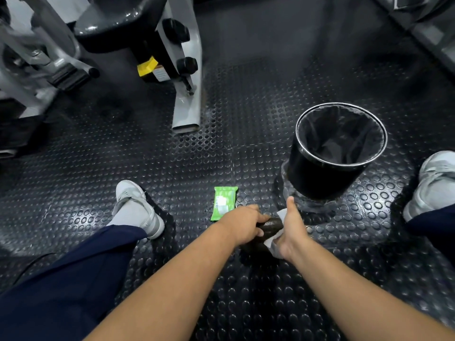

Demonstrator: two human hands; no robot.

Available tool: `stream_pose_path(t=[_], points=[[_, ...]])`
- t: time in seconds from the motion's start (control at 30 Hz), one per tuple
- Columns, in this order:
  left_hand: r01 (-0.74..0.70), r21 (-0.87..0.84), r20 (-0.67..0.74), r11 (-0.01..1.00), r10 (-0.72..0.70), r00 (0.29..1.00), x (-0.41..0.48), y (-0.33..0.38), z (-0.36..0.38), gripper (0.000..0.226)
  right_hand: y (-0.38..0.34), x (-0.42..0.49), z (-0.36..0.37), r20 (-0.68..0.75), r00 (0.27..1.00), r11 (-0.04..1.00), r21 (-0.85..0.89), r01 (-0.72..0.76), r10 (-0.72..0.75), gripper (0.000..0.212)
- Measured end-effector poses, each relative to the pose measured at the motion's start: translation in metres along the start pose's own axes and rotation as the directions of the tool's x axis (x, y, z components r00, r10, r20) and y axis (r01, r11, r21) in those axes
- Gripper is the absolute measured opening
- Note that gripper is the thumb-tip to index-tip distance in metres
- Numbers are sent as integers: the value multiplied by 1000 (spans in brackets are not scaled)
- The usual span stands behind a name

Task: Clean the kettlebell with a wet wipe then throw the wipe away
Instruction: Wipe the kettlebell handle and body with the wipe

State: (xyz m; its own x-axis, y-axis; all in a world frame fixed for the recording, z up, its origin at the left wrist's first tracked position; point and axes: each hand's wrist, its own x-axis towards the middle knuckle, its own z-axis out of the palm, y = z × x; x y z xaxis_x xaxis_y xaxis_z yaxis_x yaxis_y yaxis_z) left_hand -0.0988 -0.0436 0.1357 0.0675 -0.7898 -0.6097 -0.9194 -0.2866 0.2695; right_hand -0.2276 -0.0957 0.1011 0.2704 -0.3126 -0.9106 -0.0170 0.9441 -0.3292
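Observation:
A dark kettlebell (269,228) stands on the studded rubber floor between my feet, mostly hidden by my hands. My left hand (242,223) is closed around its handle from the left. My right hand (291,227) presses a white wet wipe (275,238) against the kettlebell's right side, thumb pointing up. A green pack of wet wipes (223,203) lies flat on the floor just beyond my left hand. A black round bin (320,173) with a dark liner stands open beyond my right hand.
My two grey shoes (138,207) (433,185) rest on the floor to either side. A grey gym machine frame (187,94) with a black seat and yellow tag stands at the back left. More machine parts fill the far left and upper right.

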Motion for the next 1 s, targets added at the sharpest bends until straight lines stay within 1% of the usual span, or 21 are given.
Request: stream_pose_path(t=[0.07,0.13,0.17,0.23,0.27,0.33,0.43,0.47,0.53,0.57,0.6,0.67,0.7,0.77,0.8,0.87,0.97,1.0], points=[[3,2,11,1000,-3,1000,0,0,0,60,-2,-9,-6,36,999,997,-70,19,-16,98],[-1,-1,19,1000,1,1000,1,-1,-1,60,-4,-3,-9,46,999,999,-45,29,-27,94],[-5,1,18,1000,5,1000,2,-1,-1,60,-9,-6,-6,54,999,1000,-1,9,-9,92],[-15,7,22,1000,15,1000,4,-3,-2,61,-15,-6,1,45,999,999,36,4,-6,94],[-20,8,23,1000,20,1000,4,-3,-2,61,-15,-10,7,26,1000,1000,27,5,-6,94],[-27,20,14,999,26,1000,4,-3,-2,62,-15,-14,13,10,1000,999,41,12,-13,90],[-25,-2,2,1000,25,1000,5,-5,1,60,-8,-15,5,-8,1000,1000,4,-16,16,92],[-19,-7,1,1000,19,1000,5,-5,2,59,-8,-15,0,7,1000,1000,-2,-19,19,93],[-24,-8,4,1000,24,1000,4,-4,1,58,-9,-11,-8,24,1000,999,36,-12,11,96],[-28,-14,7,1000,28,1000,4,-4,1,58,-10,-9,-10,33,999,996,82,-26,24,96],[-30,-11,8,999,30,1000,4,-4,1,58,-12,-10,-8,34,999,996,83,-30,27,94],[-30,9,6,1000,30,1000,4,-4,1,60,-18,-19,3,74,997,986,160,-38,26,87],[-32,11,2,999,32,999,4,-4,0,61,-21,-24,8,65,998,982,186,-37,26,86],[-35,16,-2,999,35,999,4,-4,-1,61,-20,-24,14,47,999,973,228,-23,13,94],[-36,18,-2,999,36,999,4,-3,-1,61,-18,-21,15,41,999,975,221,-22,13,96],[-39,7,0,999,39,999,4,-4,0,62,-13,-14,11,-10,1000,972,235,-6,9,88],[-39,-2,2,999,39,999,5,-7,3,62,-12,-9,2,-4,1000,977,212,-4,5,75],[-39,-5,4,999,39,999,6,-8,3,62,-13,-10,2,33,999,973,231,-21,14,73]])
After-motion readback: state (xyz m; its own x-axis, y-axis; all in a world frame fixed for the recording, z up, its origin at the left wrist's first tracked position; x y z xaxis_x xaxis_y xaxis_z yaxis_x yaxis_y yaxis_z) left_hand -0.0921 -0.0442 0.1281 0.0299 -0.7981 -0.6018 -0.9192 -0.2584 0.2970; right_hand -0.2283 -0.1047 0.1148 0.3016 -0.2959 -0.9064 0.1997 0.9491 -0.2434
